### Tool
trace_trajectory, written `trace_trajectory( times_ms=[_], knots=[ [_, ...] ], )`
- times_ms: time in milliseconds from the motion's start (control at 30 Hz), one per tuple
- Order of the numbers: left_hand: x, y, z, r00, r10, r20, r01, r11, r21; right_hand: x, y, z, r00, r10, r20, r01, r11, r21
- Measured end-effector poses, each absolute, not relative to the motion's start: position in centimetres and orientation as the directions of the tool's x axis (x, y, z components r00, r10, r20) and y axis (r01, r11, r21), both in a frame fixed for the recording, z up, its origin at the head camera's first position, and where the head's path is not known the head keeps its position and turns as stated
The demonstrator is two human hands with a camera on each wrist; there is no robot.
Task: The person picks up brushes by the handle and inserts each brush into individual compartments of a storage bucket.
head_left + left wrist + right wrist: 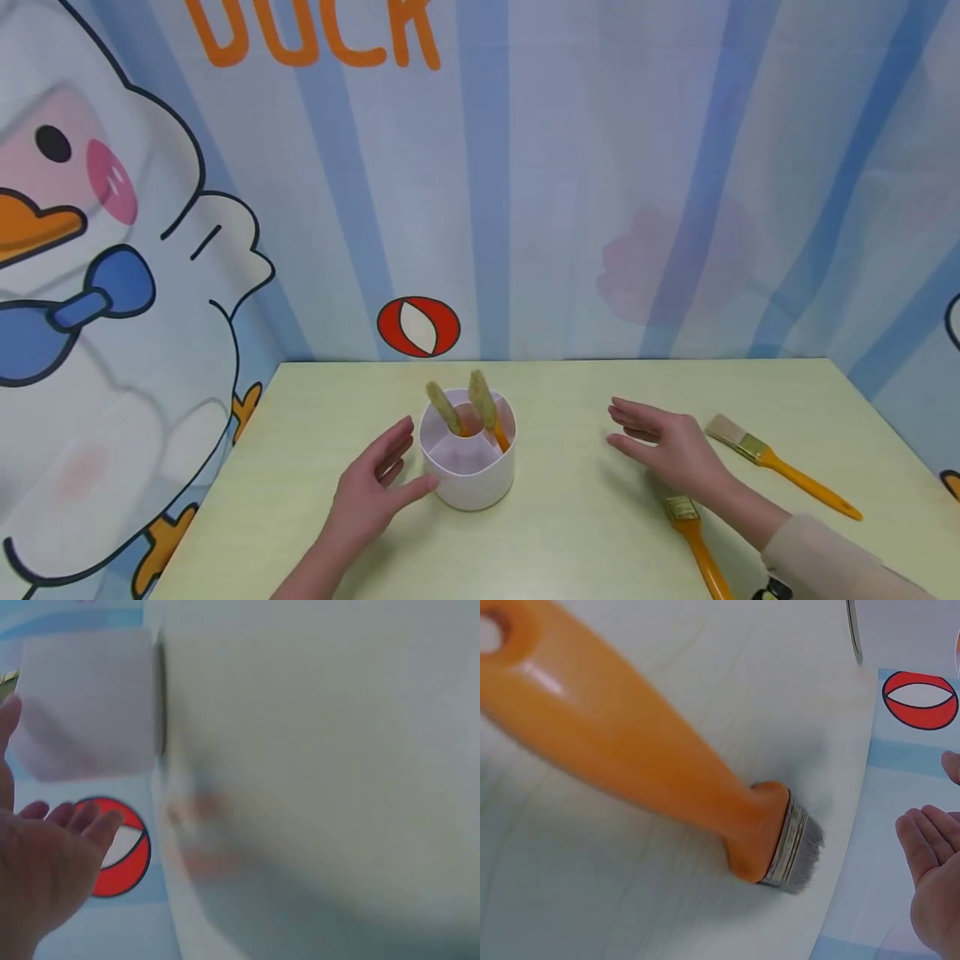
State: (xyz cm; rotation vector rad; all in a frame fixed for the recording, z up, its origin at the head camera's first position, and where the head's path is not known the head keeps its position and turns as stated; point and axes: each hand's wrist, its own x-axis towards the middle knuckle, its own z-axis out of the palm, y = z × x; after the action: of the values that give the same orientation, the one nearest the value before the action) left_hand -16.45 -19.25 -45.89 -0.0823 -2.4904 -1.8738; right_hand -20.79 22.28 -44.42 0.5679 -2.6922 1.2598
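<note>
A white round holder (474, 492) with inner compartments stands on the table, holding two brushes, a shorter one (444, 407) and a taller one (483, 402), bristles up. Beside its left wall is my left hand (371, 492), fingers relaxed and apart, thumb tip at the wall; whether it touches, I cannot tell. My right hand (675, 450) hovers with nothing in it, fingers extended towards the left. Just beyond its wrist lies an orange-handled paintbrush (798, 475). Another orange paintbrush (697, 542) lies below the forearm, its bristles partly hidden; the right wrist view shows an orange brush handle (630, 727) up close.
The pale table (570, 533) ends at a striped cloth backdrop (540, 183) with a printed duck and a red-and-white ball (417, 327). A small dark object (772, 590) shows at the bottom edge beside the right sleeve (832, 558).
</note>
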Motion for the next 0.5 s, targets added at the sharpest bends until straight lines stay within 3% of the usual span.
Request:
trace_trajectory(
  times_ms=[300,500],
  knots=[
    [-19.3,-21.4,-44.3,-0.961,0.277,0.022,0.088,0.229,0.970,-20.5,24.1,-44.8,-0.935,-0.301,0.191,-0.343,0.619,-0.706],
    [-19.9,-20.8,-44.7,-0.958,0.286,0.007,0.064,0.193,0.979,-20.2,25.3,-44.9,-0.941,-0.313,0.129,-0.309,0.640,-0.703]
  ],
)
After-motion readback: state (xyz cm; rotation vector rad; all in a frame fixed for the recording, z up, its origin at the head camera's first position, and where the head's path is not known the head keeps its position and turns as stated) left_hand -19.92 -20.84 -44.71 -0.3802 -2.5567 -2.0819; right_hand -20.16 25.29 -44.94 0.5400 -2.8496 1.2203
